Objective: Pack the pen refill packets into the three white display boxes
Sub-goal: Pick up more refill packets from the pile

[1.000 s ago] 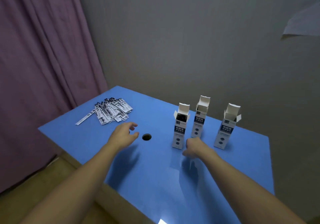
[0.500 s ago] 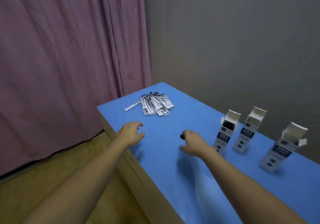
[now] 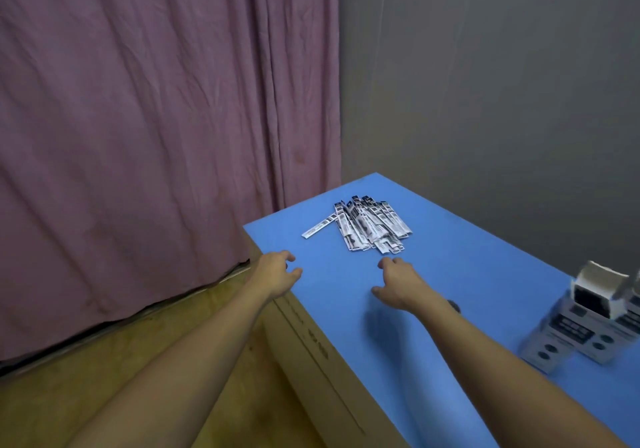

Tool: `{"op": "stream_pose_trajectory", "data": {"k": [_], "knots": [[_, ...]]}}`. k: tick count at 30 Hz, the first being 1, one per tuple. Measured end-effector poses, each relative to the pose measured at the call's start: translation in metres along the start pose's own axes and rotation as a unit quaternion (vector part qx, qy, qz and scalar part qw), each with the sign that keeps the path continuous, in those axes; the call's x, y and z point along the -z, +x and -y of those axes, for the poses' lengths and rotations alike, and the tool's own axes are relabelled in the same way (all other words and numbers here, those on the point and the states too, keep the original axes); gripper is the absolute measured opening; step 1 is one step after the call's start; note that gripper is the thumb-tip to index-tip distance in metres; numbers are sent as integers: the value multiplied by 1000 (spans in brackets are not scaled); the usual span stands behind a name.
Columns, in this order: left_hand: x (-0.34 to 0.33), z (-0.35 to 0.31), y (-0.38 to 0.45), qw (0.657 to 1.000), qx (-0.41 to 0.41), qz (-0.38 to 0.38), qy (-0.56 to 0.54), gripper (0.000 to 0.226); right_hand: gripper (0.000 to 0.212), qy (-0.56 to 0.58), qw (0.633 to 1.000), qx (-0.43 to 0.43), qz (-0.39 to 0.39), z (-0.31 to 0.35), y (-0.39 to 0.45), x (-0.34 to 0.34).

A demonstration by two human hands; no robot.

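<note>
While the packets (image 3: 363, 224) lie piled at the table's (image 3: 433, 309) far corner, both hands hover empty, fingers loosely curled: left (image 3: 275, 274), right (image 3: 398, 285). Gather a small, aligned bundle; boxes (image 3: 581, 323) stand open-topped at right.

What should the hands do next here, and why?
Probably reach the right hand forward to grip a few packets from the pile of refill packets. Both hands are empty; the left hand hovers at the table edge, the pile lies just ahead, and the nearest display box stands open.
</note>
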State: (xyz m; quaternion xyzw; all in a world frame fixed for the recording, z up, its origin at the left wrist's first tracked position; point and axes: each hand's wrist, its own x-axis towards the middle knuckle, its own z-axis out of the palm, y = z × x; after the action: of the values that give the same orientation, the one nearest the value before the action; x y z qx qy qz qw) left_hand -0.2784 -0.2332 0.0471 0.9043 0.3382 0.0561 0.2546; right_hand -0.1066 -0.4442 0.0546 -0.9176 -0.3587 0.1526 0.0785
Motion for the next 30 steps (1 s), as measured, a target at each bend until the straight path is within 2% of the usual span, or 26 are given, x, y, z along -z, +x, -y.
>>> {"op": "stream_pose_trajectory", "data": {"k": [7, 18, 24, 30], "knots": [[6, 34, 41, 999, 10, 31, -1, 43, 58, 18, 1000, -20, 0, 36, 46, -15], [12, 33, 144, 998, -47, 37, 6, 34, 45, 40, 998, -34, -41, 52, 142, -18], [17, 14, 207, 996, -77, 33, 14, 34, 51, 60, 994, -37, -84, 47, 191, -9], [-6, -3, 257, 994, -80, 70, 29, 35, 57, 74, 991, -50, -104, 30, 220, -5]]}}
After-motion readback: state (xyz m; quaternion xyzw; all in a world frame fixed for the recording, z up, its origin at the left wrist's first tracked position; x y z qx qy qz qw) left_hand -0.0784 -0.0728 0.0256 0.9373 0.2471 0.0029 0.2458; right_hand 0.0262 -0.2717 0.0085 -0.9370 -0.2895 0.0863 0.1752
